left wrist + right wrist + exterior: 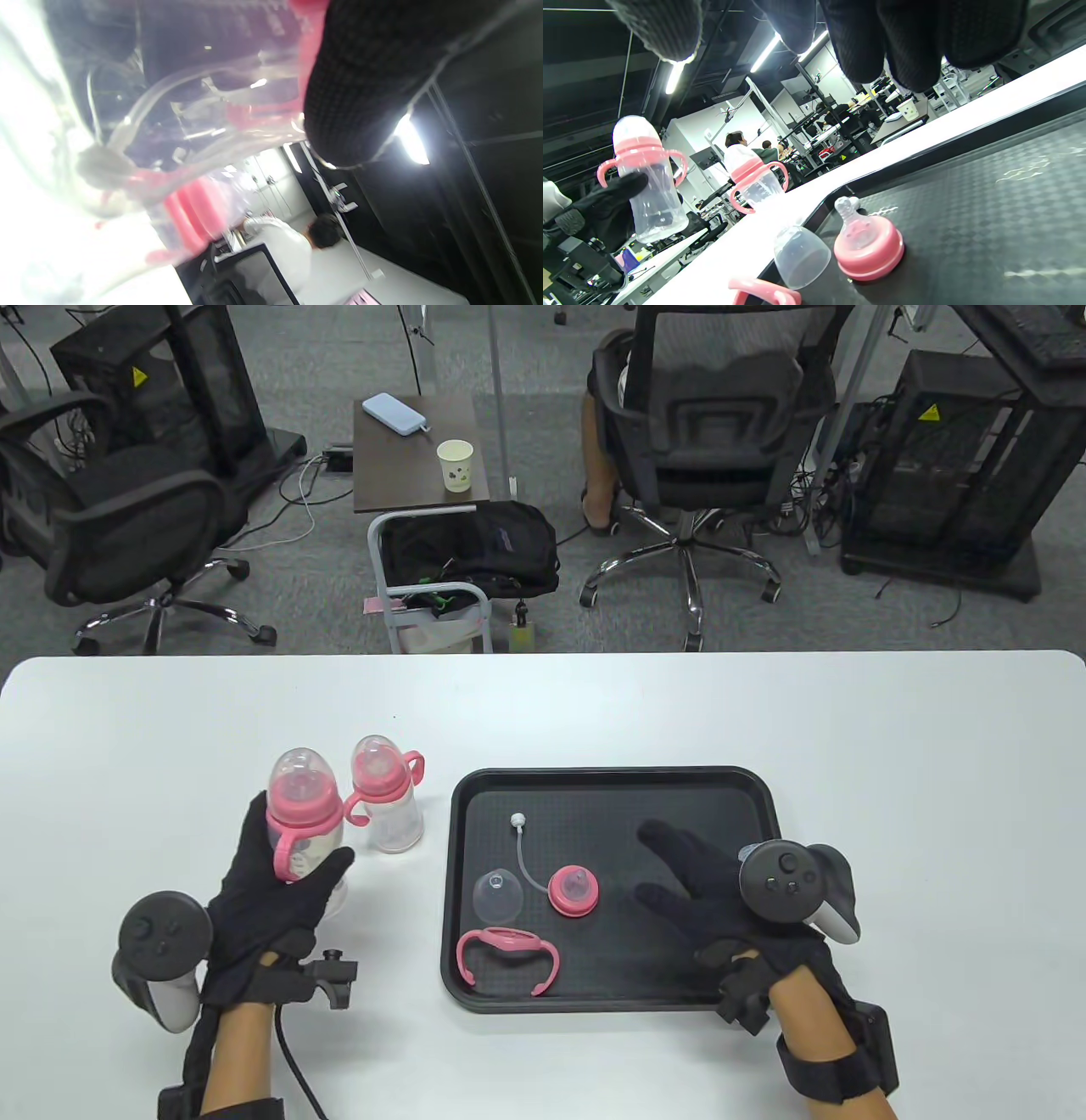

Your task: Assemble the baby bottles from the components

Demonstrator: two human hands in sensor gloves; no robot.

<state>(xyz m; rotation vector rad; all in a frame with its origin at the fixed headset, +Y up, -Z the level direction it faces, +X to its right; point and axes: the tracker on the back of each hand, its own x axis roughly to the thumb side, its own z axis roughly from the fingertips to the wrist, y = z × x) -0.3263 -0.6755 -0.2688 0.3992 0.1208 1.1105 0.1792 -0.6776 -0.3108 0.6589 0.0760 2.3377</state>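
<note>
My left hand (271, 891) grips an assembled baby bottle (301, 814) with pink collar, handles and clear cap, held just above the table left of the tray; it also shows in the right wrist view (647, 178). A second assembled bottle (389, 797) stands on the table beside it. On the black tray (764, 806) lie a clear cap (497, 897), a pink collar with nipple (574, 891), a straw with a weight (524, 853) and a pink handle ring (507, 957). My right hand (713, 891) hovers open and empty over the tray's right half.
The white table's far edge (543, 657) lies well behind the tray. Office chairs, a small side table with a paper cup (455, 465) and a cart stand beyond it.
</note>
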